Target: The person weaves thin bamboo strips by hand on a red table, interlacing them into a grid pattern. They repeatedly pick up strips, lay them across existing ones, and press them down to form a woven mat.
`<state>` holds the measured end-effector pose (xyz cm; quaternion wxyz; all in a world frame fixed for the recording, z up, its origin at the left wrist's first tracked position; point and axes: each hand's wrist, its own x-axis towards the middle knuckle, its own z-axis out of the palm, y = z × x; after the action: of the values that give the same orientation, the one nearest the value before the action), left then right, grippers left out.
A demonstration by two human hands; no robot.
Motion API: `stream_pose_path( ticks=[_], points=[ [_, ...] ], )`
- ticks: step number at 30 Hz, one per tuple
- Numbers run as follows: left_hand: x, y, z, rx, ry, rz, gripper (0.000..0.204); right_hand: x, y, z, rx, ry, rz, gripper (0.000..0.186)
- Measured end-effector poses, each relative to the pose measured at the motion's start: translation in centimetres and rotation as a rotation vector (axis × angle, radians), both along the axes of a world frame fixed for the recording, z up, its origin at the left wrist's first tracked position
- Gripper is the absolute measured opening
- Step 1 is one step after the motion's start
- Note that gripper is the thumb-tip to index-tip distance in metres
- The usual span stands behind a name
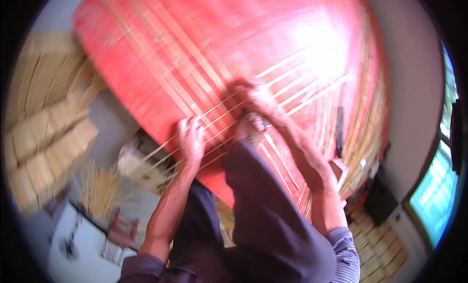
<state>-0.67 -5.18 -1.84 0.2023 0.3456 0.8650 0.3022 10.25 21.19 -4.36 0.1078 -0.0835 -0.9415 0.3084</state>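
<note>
Red bench (117, 63) spreads beside a pale wall (407, 83), with a bundle of sticks (100, 188) off its left edge. Thin strips (224, 115) slant over it, crossing flatter bands (179, 62), their lower-left ends jutting past that edge. The left hand (191, 139) bends its fingers over the strips there; the right hand (259, 96) is curled at them, beside a foot (254, 122) on the bench. Through the blur, I cannot tell whether either grip is closed.

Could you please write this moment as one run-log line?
left hand: at thin pale strips, by edge of red surface | right hand: at strips, beside foot | foot: on red surface | grips: blurred
</note>
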Motion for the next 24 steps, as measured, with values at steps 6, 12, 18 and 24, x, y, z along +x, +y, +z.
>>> stream_pose_path(
  ticks=[6,12,18,24],
  points=[
    [-1.1,-0.9,0.9,-0.022,-0.007,-0.024,0.039,1.2,-2.2,4.2,-0.059,-0.043,-0.432,0.013],
    [-1.7,0.5,-0.5,0.074,-0.036,-0.105,0.020,15.4,-13.7,4.6,-0.404,-0.330,-1.068,0.012],
    [-2.6,0.6,-1.3,0.041,-0.163,-0.123,0.013,19.0,-21.2,2.8,-0.436,-0.277,-1.123,0.009],
    [-2.7,0.4,-1.6,-0.021,-0.117,-0.133,0.016,19.0,-22.5,-0.5,-0.333,-0.279,-1.218,0.009]
  ],
)
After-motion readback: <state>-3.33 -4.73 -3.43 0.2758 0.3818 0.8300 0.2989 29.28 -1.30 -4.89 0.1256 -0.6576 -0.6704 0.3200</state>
